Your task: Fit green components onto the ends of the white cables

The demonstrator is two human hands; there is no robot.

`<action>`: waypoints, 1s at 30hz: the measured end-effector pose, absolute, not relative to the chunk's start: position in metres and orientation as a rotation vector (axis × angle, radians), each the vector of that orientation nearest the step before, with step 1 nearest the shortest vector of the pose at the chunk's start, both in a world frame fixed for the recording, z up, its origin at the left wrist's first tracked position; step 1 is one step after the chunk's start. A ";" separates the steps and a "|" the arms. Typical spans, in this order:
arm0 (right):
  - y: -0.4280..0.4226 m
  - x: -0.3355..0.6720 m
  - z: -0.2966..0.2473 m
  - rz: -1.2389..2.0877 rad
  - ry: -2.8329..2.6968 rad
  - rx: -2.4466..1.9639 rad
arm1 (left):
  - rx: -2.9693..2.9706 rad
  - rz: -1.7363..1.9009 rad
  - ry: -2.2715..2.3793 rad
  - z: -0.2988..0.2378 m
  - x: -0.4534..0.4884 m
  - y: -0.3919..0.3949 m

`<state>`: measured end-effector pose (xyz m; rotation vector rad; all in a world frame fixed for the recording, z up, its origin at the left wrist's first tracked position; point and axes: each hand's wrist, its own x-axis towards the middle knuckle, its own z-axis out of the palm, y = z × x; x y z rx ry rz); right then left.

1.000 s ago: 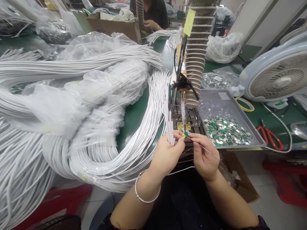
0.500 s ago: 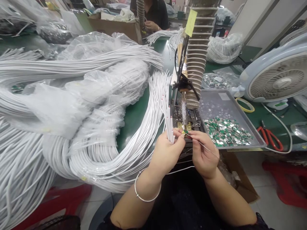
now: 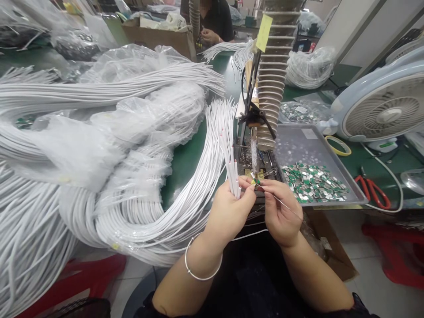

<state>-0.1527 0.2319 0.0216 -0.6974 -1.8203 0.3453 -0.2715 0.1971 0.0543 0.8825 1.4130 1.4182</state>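
My left hand point(image 3: 228, 214) is closed around several white cables point(image 3: 231, 170) that stand upright out of the fist, their tips reddish. Between its thumb and forefinger is a small green-and-yellow piece point(image 3: 255, 181), partly covered by the fingers. A soldering iron point(image 3: 254, 152), clamped tip down, ends right at that piece. My right hand point(image 3: 282, 214) pinches a thin wire point(image 3: 287, 206), which looks like solder and runs from the fingertips back across the palm. The fingertips of both hands nearly meet below the iron.
A grey tray point(image 3: 311, 132) of small green-and-metal connectors point(image 3: 314, 183) lies right. Beyond are red-handled scissors point(image 3: 372, 190), a tape roll point(image 3: 338, 145) and a fan point(image 3: 387, 110). Cable bundles point(image 3: 139, 229) fill the left. A ribbed hose point(image 3: 273, 75) hangs behind the iron. Another person point(image 3: 215, 20) sits opposite.
The cables in my left hand have tipped slightly to the left. Both hands stay almost still at the iron's tip.
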 end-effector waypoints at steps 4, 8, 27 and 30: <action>0.232 -0.153 0.023 0.358 -1.823 -0.699 | 0.883 1.405 1.405 0.055 -0.272 0.197; 0.230 -0.151 0.021 0.367 -1.834 -0.708 | 0.889 1.399 1.411 0.053 -0.272 0.196; 0.228 -0.149 0.015 0.373 -1.841 -0.730 | 0.840 1.398 1.390 0.043 -0.269 0.194; 0.230 -0.150 0.016 0.369 -1.837 -0.721 | 0.820 1.377 1.403 0.047 -0.270 0.196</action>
